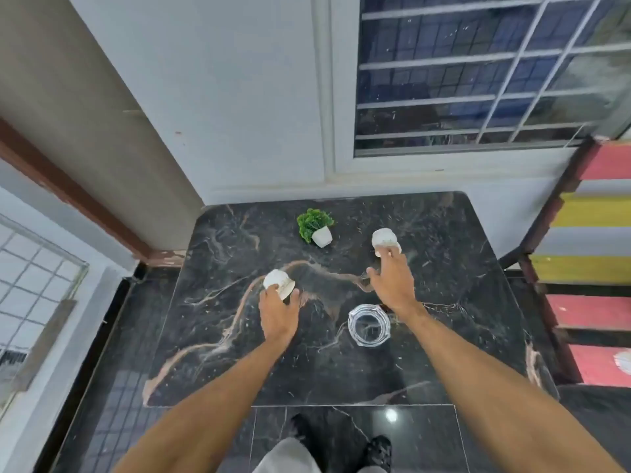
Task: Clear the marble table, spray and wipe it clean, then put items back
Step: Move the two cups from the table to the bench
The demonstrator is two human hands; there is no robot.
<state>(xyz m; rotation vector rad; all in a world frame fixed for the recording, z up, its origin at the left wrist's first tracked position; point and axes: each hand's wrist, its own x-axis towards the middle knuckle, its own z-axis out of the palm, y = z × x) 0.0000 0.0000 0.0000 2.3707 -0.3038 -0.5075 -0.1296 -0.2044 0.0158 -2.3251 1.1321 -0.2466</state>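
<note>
The black marble table with pale veins fills the middle of the view. My left hand grips a small white cup at the table's left centre, fingers and thumb curled round it. My right hand reaches farther back, its fingertips on a second white cup, thumb spread out to the left. A small green plant in a white pot stands at the back centre, tilted. A clear glass ashtray sits just left of my right wrist.
A white wall and a barred window rise behind the table. Steps painted red and yellow climb at the right. A dark glossy floor lies in front, with my feet at the bottom.
</note>
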